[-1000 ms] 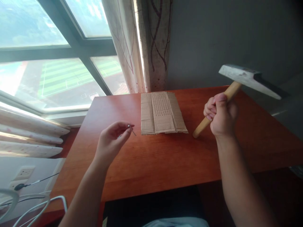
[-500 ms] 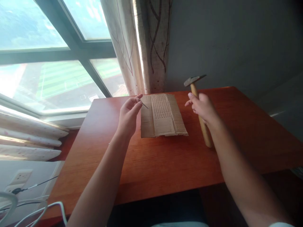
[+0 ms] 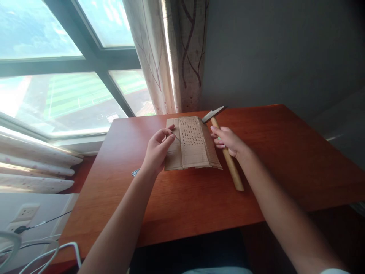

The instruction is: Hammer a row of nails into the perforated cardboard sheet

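A folded sheet of brown cardboard point(image 3: 194, 158) lies on the table, with rows of small dark holes in its middle panel and its right flap sloping. My left hand point(image 3: 156, 148) is over the left panel, thumb and forefinger closed on a thin nail point(image 3: 177, 139). The nail slants down toward the crease beside the holes; whether its tip touches is hard to tell. Wrapped round the wooden handle of a hammer point(image 3: 234, 171), my right hand point(image 3: 229, 140) is at the right flap. The hammer's metal head is over the cardboard's far right corner.
Several thin nails point(image 3: 135, 172) lie on the reddish-brown table point(image 3: 185, 205), partly hidden behind my left wrist. A window point(image 3: 85, 91) and curtain point(image 3: 159, 61) border the far left. White cables point(image 3: 68, 245) loop near the left front corner, below a wall socket point(image 3: 26, 213).
My right hand has brought the hammer left and down to the cardboard. The cardboard has shifted slightly left, its right flap now steeper. My left hand has dropped a little, still pinching the nail.
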### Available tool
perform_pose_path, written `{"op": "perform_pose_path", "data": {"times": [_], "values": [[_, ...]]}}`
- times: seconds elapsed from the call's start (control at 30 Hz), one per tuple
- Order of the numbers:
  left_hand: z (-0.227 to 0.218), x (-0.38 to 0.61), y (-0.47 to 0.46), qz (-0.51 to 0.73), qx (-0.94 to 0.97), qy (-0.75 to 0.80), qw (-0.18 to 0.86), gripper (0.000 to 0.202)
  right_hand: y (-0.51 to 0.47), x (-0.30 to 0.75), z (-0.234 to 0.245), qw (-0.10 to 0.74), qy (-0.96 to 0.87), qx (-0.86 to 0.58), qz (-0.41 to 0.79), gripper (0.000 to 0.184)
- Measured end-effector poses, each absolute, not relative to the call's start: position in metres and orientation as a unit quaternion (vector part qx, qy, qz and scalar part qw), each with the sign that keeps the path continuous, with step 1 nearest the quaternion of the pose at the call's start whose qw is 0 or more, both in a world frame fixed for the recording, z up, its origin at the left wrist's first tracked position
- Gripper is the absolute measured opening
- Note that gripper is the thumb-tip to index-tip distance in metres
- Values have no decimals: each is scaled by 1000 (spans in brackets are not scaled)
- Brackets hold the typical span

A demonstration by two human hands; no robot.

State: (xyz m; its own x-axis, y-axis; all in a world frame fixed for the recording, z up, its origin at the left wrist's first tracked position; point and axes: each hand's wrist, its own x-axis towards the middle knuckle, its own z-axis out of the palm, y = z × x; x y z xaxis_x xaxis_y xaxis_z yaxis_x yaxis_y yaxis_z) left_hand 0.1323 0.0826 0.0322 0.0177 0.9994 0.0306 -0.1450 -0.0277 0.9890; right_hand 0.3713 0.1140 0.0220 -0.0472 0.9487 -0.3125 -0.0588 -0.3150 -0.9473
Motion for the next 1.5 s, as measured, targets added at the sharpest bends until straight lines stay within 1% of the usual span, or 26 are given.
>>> {"op": "perform_pose_path", "data": {"times": [0.2,0.33,0.53,0.9,1.17,1.5], "values": [[35,127,61,541,472,472,511,17,95,365,21,416,-402,-528,621,30],[35,122,47,550,450,463,530,18,85,366,24,417,-407,-534,612,33],[33,115,36,568,432,464,525,18,87,371,30,415,-426,-547,589,27],[42,111,55,596,410,459,516,20,102,363,44,428,-441,-541,574,23],[51,117,65,607,399,449,520,23,116,363,59,465,-438,-524,563,19],[46,110,38,588,416,491,490,22,103,359,47,422,-457,-536,571,22]]}}
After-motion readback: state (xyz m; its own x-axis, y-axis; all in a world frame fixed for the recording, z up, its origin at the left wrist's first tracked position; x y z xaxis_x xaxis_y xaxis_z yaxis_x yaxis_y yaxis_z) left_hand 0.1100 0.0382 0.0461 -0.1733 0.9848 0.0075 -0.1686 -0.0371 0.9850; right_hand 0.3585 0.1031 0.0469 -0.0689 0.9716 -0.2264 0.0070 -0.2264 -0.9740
